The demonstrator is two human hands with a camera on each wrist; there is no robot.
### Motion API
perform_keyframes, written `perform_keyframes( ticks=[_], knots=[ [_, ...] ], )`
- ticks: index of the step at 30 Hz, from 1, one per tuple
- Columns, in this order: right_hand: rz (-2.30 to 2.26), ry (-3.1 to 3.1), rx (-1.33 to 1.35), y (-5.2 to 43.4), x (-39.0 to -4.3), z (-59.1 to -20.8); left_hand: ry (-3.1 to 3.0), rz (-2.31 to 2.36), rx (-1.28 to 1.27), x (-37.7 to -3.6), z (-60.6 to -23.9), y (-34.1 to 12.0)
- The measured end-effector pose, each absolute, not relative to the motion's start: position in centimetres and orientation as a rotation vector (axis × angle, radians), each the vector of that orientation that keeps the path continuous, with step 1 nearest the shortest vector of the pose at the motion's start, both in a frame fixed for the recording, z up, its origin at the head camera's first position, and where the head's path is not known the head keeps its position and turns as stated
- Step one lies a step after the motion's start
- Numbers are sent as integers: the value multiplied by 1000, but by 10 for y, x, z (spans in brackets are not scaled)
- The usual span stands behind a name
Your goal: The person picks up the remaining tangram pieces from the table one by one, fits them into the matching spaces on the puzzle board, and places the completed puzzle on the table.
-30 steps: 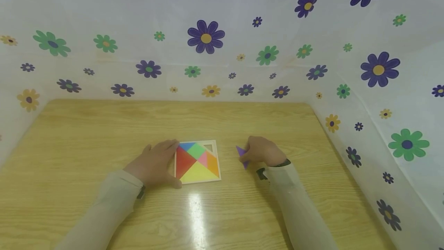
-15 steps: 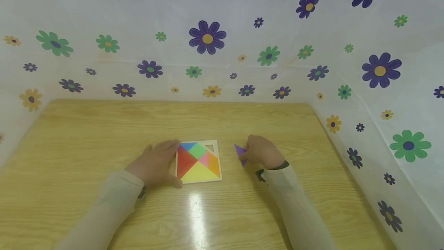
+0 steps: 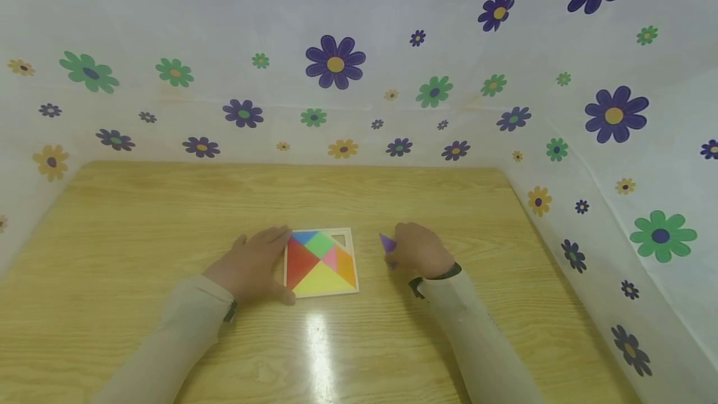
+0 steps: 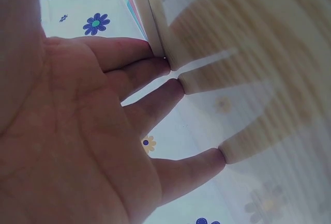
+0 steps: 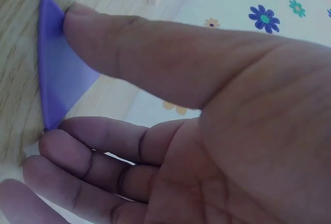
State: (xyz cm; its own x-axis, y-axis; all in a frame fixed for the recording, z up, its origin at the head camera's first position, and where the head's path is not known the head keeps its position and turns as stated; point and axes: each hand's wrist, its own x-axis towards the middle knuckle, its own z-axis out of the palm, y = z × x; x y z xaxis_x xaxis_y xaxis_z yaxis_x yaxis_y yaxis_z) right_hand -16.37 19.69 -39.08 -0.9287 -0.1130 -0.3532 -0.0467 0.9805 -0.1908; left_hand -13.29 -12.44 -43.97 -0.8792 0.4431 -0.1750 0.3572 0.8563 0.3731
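A square tangram board [image 3: 321, 295] lies on the table, filled with red, blue, green, pink, orange and yellow pieces. At its upper right corner is an uncovered triangular slot [image 3: 339, 239]. My left hand [image 3: 252, 267] rests along the board's left side with fingers spread; in the left wrist view the fingertips [image 4: 178, 85] touch the tabletop and the board's edge. To the right of the board, my right hand [image 3: 421, 250] pinches a purple triangle piece [image 5: 64, 74] between thumb and fingers. The piece stands tilted near the table, partly covered by the hand in the head view.
The wooden table [image 3: 224, 198] carries a bright light reflection in front of the board. A white cloth with printed flowers [image 3: 359, 92] stands as a wall behind and along both sides.
My right hand has turned slightly and covers more of the purple triangle piece, which has shifted a little to the left. My left hand and the board stay in place.
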Motion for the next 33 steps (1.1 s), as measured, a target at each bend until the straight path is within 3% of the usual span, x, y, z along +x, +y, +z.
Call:
perform_keyframes(
  ticks=[16,23,33],
  knots=[
    [-613,2717,-230,221,-188,-401,2799,481,662,-133,-437,-123],
    [-996,2732,-216,218,-197,-403,2801,503,703,-135,-438,-123],
    [-1148,2596,-258,195,-203,-407,2772,532,659,-136,-439,-122]
  ],
)
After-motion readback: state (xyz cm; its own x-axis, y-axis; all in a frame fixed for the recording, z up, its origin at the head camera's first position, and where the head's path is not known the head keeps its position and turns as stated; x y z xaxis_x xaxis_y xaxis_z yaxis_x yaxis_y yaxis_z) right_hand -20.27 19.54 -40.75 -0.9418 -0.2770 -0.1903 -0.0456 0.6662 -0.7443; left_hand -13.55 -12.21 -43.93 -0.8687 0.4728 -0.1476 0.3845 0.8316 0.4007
